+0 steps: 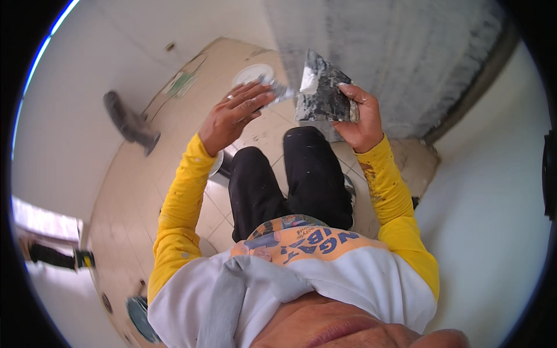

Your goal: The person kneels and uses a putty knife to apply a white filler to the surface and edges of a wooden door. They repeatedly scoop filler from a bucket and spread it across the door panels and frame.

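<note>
In my right hand (362, 116) is a wide, dark putty knife (328, 87), gripped near its lower right edge with the thumb on top. Its blade is smeared with grey and white, and a thick dab of white putty (308, 81) sits toward its left side. My left hand (235, 113) is closed around a second, smaller metal scraper (282, 93), whose blade is blurred and points at the wide one. The two blades are close together; whether they touch I cannot tell. Fingers hide the smaller scraper's handle.
Ahead on the right stands a wall (394, 58) with patchy grey coating. A round white container (253, 73) is on the tiled floor (156, 180) beyond my left hand. At left are a green item (181, 84) and a dark boot-shaped thing (129, 123); a dark bucket (141, 319) stands lower left.
</note>
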### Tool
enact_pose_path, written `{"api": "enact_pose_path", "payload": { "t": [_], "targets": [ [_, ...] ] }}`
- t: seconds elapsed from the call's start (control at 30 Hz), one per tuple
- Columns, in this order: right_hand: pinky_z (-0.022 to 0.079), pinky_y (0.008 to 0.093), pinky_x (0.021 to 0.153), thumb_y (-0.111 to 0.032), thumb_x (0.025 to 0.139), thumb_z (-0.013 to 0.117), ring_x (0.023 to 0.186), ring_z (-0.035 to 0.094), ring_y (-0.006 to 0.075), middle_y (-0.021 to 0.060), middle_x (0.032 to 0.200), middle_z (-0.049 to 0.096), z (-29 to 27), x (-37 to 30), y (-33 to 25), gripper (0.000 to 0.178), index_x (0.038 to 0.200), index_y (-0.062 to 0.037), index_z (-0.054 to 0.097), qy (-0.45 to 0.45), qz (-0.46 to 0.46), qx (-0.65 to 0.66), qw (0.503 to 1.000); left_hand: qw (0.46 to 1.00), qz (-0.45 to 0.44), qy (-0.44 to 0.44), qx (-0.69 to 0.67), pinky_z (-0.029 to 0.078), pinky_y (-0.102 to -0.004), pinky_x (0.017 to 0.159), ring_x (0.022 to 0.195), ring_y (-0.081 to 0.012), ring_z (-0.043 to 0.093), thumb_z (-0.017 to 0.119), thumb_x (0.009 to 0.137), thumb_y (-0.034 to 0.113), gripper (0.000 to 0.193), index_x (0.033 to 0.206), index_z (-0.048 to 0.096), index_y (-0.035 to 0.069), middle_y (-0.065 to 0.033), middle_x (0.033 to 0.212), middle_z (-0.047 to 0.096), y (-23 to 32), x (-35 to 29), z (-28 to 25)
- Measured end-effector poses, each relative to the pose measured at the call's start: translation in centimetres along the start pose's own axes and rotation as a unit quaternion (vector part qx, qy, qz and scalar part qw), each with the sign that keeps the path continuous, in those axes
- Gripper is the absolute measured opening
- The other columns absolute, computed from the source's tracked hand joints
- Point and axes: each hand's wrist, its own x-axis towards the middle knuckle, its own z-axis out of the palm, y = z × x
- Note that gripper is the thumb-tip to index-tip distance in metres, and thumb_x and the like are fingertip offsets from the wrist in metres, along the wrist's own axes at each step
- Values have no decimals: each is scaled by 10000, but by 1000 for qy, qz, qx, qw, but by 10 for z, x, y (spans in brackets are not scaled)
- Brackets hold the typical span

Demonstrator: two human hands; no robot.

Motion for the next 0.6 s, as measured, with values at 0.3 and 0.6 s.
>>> {"api": "enact_pose_path", "payload": {
  "t": [0.3, 0.6],
  "targets": [
    [470, 389, 911, -22, 801, 583, 998, 607, 257, 107, 1066, 636, -231, -63, -23, 296, 1096, 6, 581, 155, -173, 53, 971, 777, -153, 282, -542, 291, -382, 1067, 1261, -230, 407, 401, 985, 253, 465, 1353, 381, -32, -121, 1368, 444, -89, 55, 23],
    [464, 451, 891, -30, 803, 599, 1012, 594, 290, 105, 1095, 617, -446, -48, 74, 343, 1141, -57, 546, 447, -105, 147, 876, 721, -188, 301, -595, 239, -434, 1096, 1276, -256, 377, 478, 948, 365, 458, 1321, 450, 101, -61, 1370, 441, -166, 138, 25]
  ]
}}
